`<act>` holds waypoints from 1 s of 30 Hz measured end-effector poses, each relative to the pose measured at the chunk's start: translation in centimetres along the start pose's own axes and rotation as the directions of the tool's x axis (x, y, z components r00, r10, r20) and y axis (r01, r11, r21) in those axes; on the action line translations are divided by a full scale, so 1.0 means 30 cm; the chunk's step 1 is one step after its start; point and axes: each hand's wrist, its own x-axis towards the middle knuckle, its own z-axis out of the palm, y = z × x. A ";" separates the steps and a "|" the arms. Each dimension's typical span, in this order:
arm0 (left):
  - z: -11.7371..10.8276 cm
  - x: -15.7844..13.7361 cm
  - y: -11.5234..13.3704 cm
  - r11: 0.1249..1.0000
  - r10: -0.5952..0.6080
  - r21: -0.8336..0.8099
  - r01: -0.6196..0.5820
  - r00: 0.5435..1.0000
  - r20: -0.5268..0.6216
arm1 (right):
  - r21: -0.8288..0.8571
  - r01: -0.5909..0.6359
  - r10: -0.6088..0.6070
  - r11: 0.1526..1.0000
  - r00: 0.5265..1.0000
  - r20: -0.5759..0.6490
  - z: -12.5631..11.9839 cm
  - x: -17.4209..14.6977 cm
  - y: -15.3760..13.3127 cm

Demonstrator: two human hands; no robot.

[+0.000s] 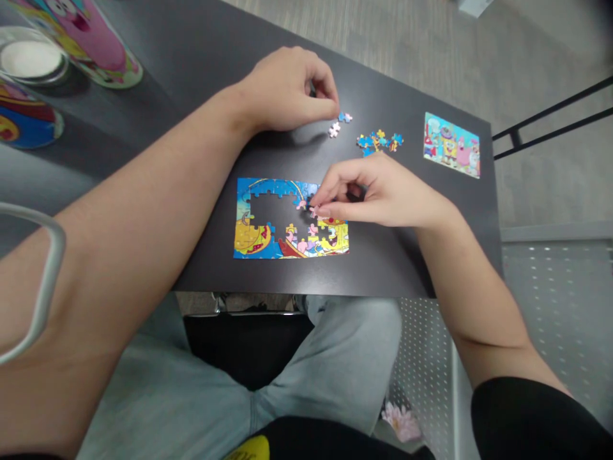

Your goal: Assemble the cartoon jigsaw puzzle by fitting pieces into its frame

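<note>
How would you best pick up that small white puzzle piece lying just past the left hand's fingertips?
Probably pinch the white puzzle piece across its narrow edges from above. It lies flat on the table, apart from the blue piece, so its sides are free.

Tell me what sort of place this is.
Probably an office or common room: a dark table on grey flooring, with a half-built jigsaw puzzle and cartoon-printed tins.

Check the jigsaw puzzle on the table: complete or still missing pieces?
Missing pieces. The jigsaw puzzle has a dark gap in its middle where the table shows through, and loose pieces lie beyond it.
</note>
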 end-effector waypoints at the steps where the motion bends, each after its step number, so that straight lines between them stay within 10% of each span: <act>1: -0.002 0.000 0.003 1.000 0.004 0.000 -0.004 1.000 0.003 | -0.022 0.016 -0.016 1.000 1.000 0.007 0.008 0.003 0.000; 22: 0.029 0.010 -0.003 1.000 0.005 -0.030 -0.006 0.999 -0.052 | -0.274 0.123 -0.122 0.954 0.992 0.022 0.027 0.011 0.028; 30: 0.025 0.008 0.000 0.999 0.022 -0.028 -0.023 0.998 -0.056 | -0.284 0.155 -0.210 0.946 0.962 -0.175 -0.009 0.009 0.032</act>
